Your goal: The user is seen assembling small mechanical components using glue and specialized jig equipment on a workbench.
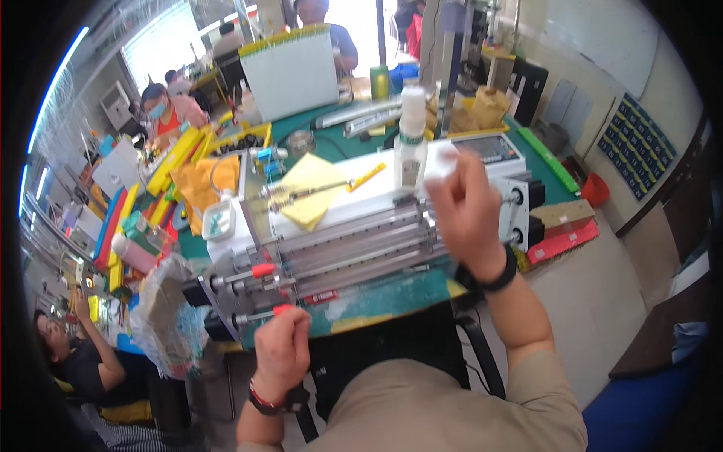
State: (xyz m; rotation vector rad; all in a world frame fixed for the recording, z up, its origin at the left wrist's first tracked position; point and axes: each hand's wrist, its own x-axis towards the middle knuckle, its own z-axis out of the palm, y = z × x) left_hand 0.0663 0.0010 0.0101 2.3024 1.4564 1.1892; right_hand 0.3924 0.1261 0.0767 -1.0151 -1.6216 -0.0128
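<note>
My left hand [282, 348] is curled closed near a red knob [283, 309] of the machine [354, 245] on the green table [403, 295], while my right hand [468, 215], too blurred to tell its grip, is near the bottle [410, 154].

Glossy metal rails [354, 247], matt paper sheet [312, 211]

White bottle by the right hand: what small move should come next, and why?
Perhaps ease the right hand slightly rightward: the white bottle stands upright just left of it in this view, and a bump could tip it.
</note>
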